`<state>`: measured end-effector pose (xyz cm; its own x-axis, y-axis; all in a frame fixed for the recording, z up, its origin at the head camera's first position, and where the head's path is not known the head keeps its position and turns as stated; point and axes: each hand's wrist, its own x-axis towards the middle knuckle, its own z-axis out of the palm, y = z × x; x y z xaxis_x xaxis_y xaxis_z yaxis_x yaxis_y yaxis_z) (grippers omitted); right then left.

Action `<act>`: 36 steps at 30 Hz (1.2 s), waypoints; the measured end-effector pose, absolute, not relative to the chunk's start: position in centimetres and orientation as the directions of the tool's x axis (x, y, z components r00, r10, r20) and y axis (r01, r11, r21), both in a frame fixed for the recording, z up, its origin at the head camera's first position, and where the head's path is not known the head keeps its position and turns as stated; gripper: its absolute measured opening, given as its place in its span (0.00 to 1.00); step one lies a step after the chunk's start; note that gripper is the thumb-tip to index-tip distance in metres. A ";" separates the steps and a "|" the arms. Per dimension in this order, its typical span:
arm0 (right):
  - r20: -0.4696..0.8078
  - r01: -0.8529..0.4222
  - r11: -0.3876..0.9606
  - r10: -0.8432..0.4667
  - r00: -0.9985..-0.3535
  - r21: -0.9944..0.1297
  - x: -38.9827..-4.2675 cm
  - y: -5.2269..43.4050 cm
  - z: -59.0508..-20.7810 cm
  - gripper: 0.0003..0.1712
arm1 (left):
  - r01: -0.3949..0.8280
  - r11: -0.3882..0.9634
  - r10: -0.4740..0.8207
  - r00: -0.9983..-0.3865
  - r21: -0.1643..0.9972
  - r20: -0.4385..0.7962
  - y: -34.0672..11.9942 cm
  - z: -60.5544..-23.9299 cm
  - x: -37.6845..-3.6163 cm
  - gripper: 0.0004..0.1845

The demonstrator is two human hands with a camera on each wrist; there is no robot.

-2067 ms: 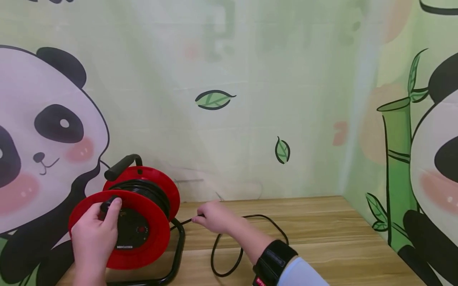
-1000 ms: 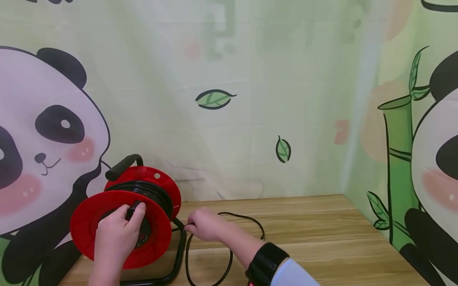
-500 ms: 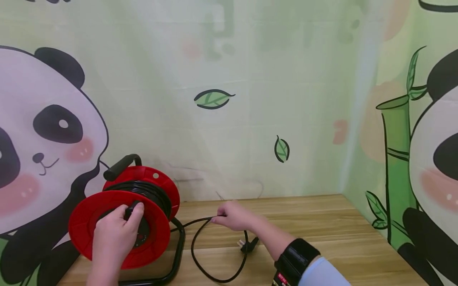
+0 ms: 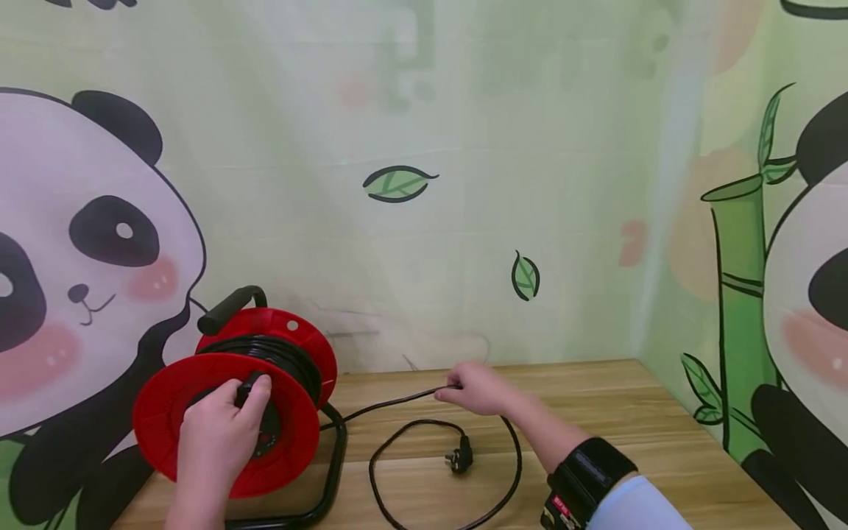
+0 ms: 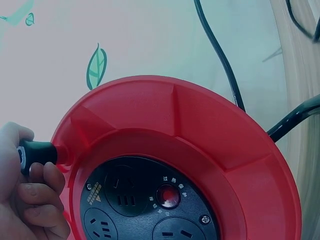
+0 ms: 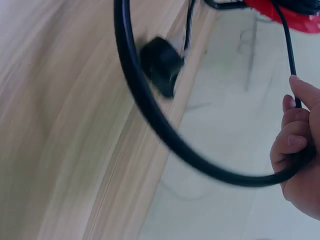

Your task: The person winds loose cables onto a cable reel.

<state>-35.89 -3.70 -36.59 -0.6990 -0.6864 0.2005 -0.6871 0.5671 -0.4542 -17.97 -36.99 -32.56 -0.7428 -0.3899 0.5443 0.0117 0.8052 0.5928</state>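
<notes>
At the left end of the wooden desk (image 4: 596,412) stands a red cable reel (image 4: 172,412) in a black tubular frame (image 4: 331,471), its carry handle (image 4: 228,309) uppermost and black cable wound on the drum. The left hand (image 4: 215,434) is curled round the small black crank knob (image 5: 37,152) on the reel's front flange; the left wrist view shows thumb and fingers wrapped about it, with the socket panel (image 5: 145,205) (black, with a red button at its centre) just beside.

Moving right, the black cable (image 4: 391,403) leaves the reel and runs just above the desk to the right hand (image 4: 480,390), whose fingers (image 6: 295,145) are closed round it. Past that grip the cable curves down and back in a loose loop lying on the desk, ending in the black plug (image 4: 459,458), which rests inside the loop, apart from both hands.

A black wrist strap (image 4: 586,471) sits on the right forearm. Behind the desk hangs a panda-and-bamboo backdrop (image 4: 99,235).
</notes>
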 end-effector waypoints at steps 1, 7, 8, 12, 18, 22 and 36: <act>0.205 -0.680 0.578 -0.674 -0.710 -0.451 -36.2 -3.1 -36.6 0.27 | 0.013 0.804 -0.390 -0.742 0.594 0.545 -36.9 -32.5 -18.0 0.29; 0.255 -0.643 0.630 -0.598 -0.759 -0.435 -38.1 1.4 -36.5 0.27 | 0.002 0.808 -0.394 -0.742 0.590 0.543 -37.0 -32.6 -17.9 0.28; 0.264 -0.632 0.643 -0.580 -0.771 -0.433 -38.3 2.2 -36.5 0.28 | -0.002 0.808 -0.396 -0.743 0.590 0.539 -37.1 -32.6 -17.8 0.28; 0.271 -0.601 0.674 -0.539 -0.798 -0.429 -38.9 4.7 -36.2 0.27 | -0.022 0.805 -0.404 -0.752 0.593 0.521 -37.4 -32.7 -17.6 0.28; 0.260 -0.585 0.686 -0.526 -0.810 -0.432 -39.1 5.2 -36.2 0.27 | -0.034 0.795 -0.407 -0.771 0.606 0.490 -37.6 -32.7 -17.7 0.29; 0.252 -0.564 0.697 -0.507 -0.824 -0.442 -39.0 5.1 -36.3 0.26 | -0.033 0.793 -0.405 -0.775 0.609 0.485 -37.4 -32.8 -17.7 0.29; 0.266 -0.582 0.688 -0.519 -0.812 -0.434 -38.8 5.2 -36.5 0.25 | -0.041 0.835 -0.367 -0.784 0.549 0.500 -36.4 -32.8 -18.1 0.29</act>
